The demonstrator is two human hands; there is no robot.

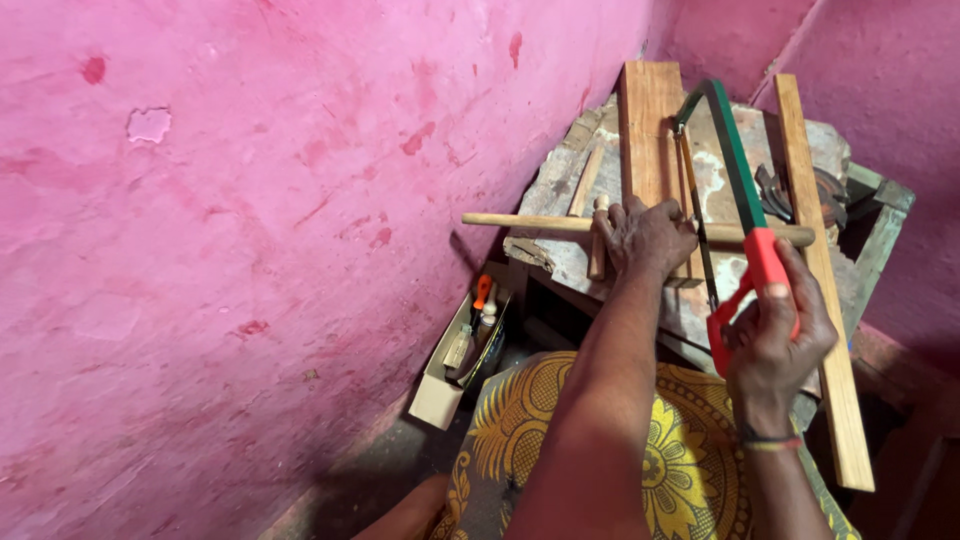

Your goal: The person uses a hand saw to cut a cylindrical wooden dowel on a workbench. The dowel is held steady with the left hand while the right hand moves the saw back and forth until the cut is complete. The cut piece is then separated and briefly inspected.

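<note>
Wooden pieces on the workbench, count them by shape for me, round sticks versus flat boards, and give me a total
Round sticks: 2, the long dowel pinned by the left hand, and a short dowel beside it.
Flat boards: 3, the wide plank, the long batten at the right, and a thin strip.
Total: 5

Dowel across the bench, saw over it

The wooden dowel [530, 222] lies crosswise on the workbench [560, 190], over a board [650, 130]; the hacksaw [735, 190] crosses it on the right, a tool box [455, 365] below left.
</note>
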